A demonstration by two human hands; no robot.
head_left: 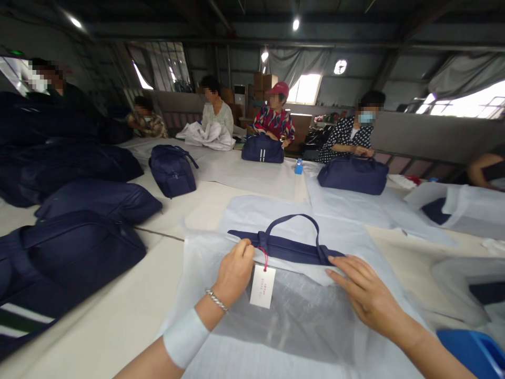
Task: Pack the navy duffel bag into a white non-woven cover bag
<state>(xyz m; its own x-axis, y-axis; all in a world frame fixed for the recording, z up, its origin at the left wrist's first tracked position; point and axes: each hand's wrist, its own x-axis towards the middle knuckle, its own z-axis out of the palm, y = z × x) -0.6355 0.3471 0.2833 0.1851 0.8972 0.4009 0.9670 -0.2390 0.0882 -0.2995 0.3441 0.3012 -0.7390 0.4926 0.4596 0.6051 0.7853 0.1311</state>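
While both hands (235,271) (365,295) press the cover's edge (300,268), table (118,310) lies open leftward.

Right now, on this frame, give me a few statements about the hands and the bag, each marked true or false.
1. The left hand grips the edge of the white cover bag. True.
2. The right hand holds the paper tag. False: it lies flat on the cover bag; the tag hangs by the left hand.
3. The navy bag sits partly inside the cover, handle sticking out. True.
4. The tag hangs on a blue cord. False: the cord is red.
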